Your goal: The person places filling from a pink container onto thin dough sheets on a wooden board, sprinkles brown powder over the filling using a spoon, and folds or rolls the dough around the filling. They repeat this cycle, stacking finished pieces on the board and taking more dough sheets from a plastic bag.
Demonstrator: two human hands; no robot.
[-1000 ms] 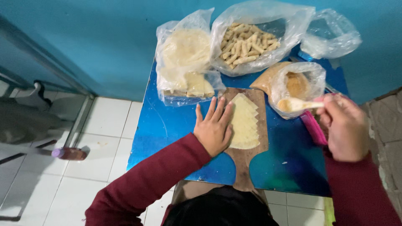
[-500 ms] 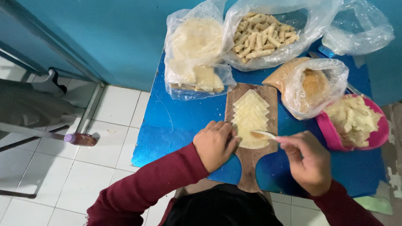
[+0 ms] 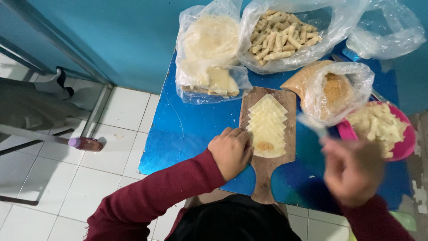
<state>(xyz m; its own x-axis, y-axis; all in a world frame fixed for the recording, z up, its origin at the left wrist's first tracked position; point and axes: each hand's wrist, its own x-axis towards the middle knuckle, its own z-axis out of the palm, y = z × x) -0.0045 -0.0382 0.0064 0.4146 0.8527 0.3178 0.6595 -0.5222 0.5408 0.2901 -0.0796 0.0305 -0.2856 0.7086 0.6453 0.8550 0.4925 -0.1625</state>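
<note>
Blue table (image 3: 187, 134): left hand (image 3: 230, 151) curled loosely beside dough stack (image 3: 266, 127); blurred right hand (image 3: 354, 169) grips spoon (image 3: 312, 125)

The left hand (image 3: 230, 151) rests curled on the wooden board (image 3: 266, 172), its fingers touching the near edge of the stacked pastry sheets (image 3: 266, 126). The blurred right hand (image 3: 354, 169) holds a spoon (image 3: 312, 126) just beyond its fingers, beside the pink bowl (image 3: 403, 149).
</note>
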